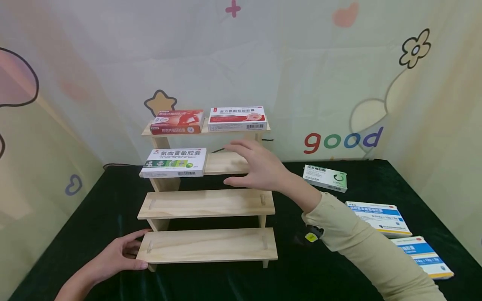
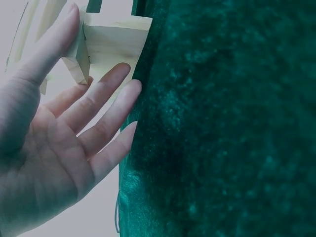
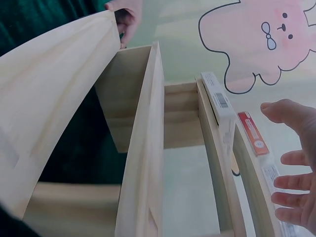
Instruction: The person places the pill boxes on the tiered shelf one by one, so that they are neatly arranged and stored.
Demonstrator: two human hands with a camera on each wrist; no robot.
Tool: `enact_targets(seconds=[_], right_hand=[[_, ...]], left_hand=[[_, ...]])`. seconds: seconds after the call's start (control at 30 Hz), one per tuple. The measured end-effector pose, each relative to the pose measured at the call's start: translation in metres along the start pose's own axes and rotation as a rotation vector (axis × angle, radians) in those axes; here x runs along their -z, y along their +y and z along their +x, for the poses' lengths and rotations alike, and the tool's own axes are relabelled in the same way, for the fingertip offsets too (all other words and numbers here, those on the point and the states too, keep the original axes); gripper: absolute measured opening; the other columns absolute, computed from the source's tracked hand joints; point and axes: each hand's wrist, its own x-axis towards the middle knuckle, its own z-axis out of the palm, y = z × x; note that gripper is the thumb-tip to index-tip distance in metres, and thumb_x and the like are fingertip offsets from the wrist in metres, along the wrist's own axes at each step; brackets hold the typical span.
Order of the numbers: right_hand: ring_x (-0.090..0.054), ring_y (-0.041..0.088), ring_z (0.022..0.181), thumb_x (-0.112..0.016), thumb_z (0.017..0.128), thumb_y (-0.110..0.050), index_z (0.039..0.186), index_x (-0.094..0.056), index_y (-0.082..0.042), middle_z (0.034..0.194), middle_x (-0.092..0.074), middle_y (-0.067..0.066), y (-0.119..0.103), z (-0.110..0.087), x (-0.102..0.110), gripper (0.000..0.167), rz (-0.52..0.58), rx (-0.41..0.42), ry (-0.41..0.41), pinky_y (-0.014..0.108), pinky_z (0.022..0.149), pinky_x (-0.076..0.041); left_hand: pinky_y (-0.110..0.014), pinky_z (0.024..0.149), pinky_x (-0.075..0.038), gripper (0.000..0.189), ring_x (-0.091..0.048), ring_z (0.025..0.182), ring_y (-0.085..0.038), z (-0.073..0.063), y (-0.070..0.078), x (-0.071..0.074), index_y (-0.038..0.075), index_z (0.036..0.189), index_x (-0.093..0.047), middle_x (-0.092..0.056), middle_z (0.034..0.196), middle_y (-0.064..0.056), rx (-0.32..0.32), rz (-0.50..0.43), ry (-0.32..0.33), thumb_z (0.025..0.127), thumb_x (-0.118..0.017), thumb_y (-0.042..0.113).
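Note:
A wooden four-tier display stand stands in the middle of the head view. My left hand holds its lowest tier at the left end, thumb at the front corner and index finger farther back along the side. In the left wrist view, the left hand has its thumb and index finger on either side of a wooden upright. My right hand is empty, fingers extended, in front of the right part of the second tier from the top. Left of it on that tier lies a white-and-green medicine box.
On the top tier lie a red medicine box and a white-and-red one. Right of the stand, a white-and-green box and two blue-and-white boxes lie on the dark green cloth. A patterned curtain hangs behind.

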Motion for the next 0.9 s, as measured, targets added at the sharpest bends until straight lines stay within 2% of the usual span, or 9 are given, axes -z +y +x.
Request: enact_targets(seconds=[0.23,0.5,0.7,0.9], right_hand=[[-0.036,0.024,0.125,-0.073,0.072,-0.043,0.133,-0.045,-0.013,0.138,-0.04,0.008,0.017,-0.022,0.011,0.073,-0.011,-0.032,0.007,0.044,0.096,-0.038],[-0.042,0.029,0.119,-0.076,0.07,-0.039,0.131,-0.047,-0.008,0.133,-0.044,0.013,0.04,-0.051,0.026,0.075,-0.052,-0.073,0.043,0.047,0.091,-0.041],[-0.043,0.03,0.118,-0.076,0.07,-0.037,0.13,-0.047,-0.009,0.132,-0.045,0.013,0.056,-0.067,0.032,0.072,-0.099,-0.111,0.059,0.049,0.089,-0.042],[-0.039,0.033,0.12,-0.073,0.073,-0.037,0.132,-0.045,-0.008,0.134,-0.043,0.015,0.074,-0.081,0.038,0.071,-0.09,-0.158,0.027,0.054,0.092,-0.037]], left_hand=[[-0.033,0.074,-0.051,0.078,-0.059,0.091,-0.028,0.0,-0.001,-0.001,-0.016,0.136,-0.015,-0.052,0.115,-0.033,0.015,-0.004,0.004,0.083,-0.065,0.012],[-0.034,0.075,-0.051,0.078,-0.059,0.092,-0.028,0.0,-0.002,-0.001,-0.015,0.136,-0.015,-0.052,0.115,-0.032,0.011,-0.009,0.002,0.083,-0.065,0.012],[-0.034,0.076,-0.05,0.079,-0.059,0.092,-0.029,0.0,-0.001,0.0,-0.016,0.136,-0.015,-0.051,0.115,-0.033,0.023,0.002,0.007,0.082,-0.065,0.013],[-0.033,0.075,-0.05,0.079,-0.059,0.092,-0.03,0.0,0.0,0.0,-0.015,0.136,-0.016,-0.051,0.115,-0.033,0.031,0.002,0.008,0.082,-0.065,0.014]])
